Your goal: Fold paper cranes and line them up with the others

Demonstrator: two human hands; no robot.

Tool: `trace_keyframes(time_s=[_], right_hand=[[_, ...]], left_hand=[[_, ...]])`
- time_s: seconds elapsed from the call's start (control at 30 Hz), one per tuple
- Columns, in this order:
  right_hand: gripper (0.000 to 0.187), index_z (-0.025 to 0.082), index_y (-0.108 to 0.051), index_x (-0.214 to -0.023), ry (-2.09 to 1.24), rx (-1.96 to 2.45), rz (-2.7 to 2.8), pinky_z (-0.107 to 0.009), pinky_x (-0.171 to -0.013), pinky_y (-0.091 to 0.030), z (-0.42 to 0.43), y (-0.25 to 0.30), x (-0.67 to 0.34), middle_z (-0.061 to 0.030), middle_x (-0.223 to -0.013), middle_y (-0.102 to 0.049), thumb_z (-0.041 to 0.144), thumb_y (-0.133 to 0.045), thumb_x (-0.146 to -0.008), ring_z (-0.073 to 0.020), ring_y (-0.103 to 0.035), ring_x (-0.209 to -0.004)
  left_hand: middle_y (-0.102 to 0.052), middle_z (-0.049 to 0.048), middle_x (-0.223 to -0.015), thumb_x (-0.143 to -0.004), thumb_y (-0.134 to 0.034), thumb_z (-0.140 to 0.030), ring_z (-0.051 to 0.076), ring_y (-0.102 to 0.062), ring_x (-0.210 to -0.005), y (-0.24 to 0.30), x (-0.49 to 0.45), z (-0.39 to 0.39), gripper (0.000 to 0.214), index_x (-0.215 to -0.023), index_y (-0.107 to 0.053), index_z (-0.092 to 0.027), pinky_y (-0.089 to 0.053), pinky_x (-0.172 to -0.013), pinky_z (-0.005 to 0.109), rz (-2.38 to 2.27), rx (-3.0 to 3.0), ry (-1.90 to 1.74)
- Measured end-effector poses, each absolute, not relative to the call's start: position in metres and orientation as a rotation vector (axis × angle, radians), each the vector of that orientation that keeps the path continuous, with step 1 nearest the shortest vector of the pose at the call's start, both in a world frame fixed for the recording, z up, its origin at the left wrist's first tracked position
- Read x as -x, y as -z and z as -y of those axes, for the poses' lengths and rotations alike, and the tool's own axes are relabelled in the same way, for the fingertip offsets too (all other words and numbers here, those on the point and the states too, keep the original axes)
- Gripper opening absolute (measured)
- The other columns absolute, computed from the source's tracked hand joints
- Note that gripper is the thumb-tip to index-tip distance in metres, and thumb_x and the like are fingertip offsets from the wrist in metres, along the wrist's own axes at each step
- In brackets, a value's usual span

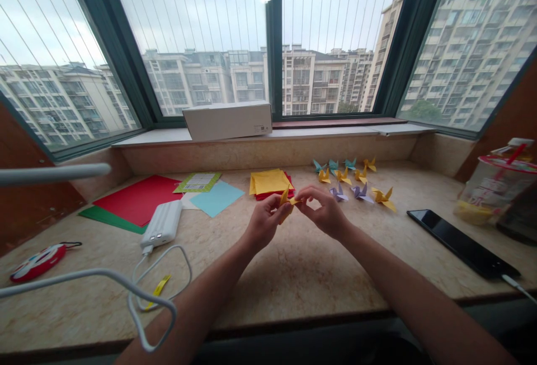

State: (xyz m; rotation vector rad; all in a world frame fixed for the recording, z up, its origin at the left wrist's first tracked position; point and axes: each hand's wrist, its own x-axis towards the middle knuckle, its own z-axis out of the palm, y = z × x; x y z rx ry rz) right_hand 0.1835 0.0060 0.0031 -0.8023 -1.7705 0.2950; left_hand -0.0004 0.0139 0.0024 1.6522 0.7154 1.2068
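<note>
A small yellow origami crane (286, 197) is held above the counter between my two hands. My left hand (268, 217) is closed, pinching its body between thumb and fingers. With thumb and fingertips, my right hand (322, 211) pinches its right-hand tip; the fingers partly cover the folds. Just behind the hands lies a stack of yellow paper squares (268, 179) with red sheets under it. To the right, finished paper cranes in blue, yellow and purple stand in rows, among them a purple crane (361, 193) and a larger yellow crane (384, 198).
At left lie red paper (142, 197), green paper (111, 218), light blue paper (217, 198), a white power bank (163, 223) with a looped cable and a red-and-white object (38, 262). A phone (461, 242) and a plastic cup (482, 192) are at right. A white box (229, 121) rests on the sill.
</note>
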Motion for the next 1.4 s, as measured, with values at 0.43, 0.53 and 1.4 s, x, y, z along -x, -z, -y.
trace_keyframes(time_s=[0.43,0.53,1.4], right_hand=[[0.014,0.027,-0.074,-0.098,-0.255,0.734,1.806,-0.038,-0.078,-0.052,-0.002,-0.002,-0.179,-0.0058,-0.093,-0.071,0.030,-0.062,-0.090,-0.0214,-0.066,-0.086],[0.013,0.025,-0.073,-0.094,-0.318,0.745,1.757,-0.037,-0.078,-0.052,-0.001,-0.001,-0.176,-0.0060,-0.092,-0.072,0.032,-0.063,-0.090,-0.0215,-0.066,-0.085],[0.022,0.024,-0.072,-0.105,-0.607,0.867,1.576,-0.033,-0.074,-0.050,0.002,-0.002,-0.169,-0.0047,-0.091,-0.075,0.031,-0.068,-0.085,-0.0177,-0.064,-0.077]], left_hand=[[-0.060,0.0013,-0.071,-0.081,-0.069,-0.046,0.010,-0.049,-0.060,-0.002,-0.001,-0.013,0.035,-0.087,-0.067,-0.012,-0.039,-0.053,0.020,-0.697,-1.608,-1.231],[-0.061,0.0020,-0.075,-0.082,-0.069,-0.043,0.010,-0.051,-0.064,-0.001,-0.001,-0.014,0.031,-0.088,-0.067,-0.012,-0.041,-0.057,0.021,-0.686,-1.612,-1.258],[-0.066,0.0034,-0.074,-0.083,-0.069,-0.041,0.013,-0.061,-0.070,-0.011,-0.004,-0.006,0.029,-0.074,-0.063,-0.014,-0.050,-0.067,0.025,-0.626,-1.609,-1.344]])
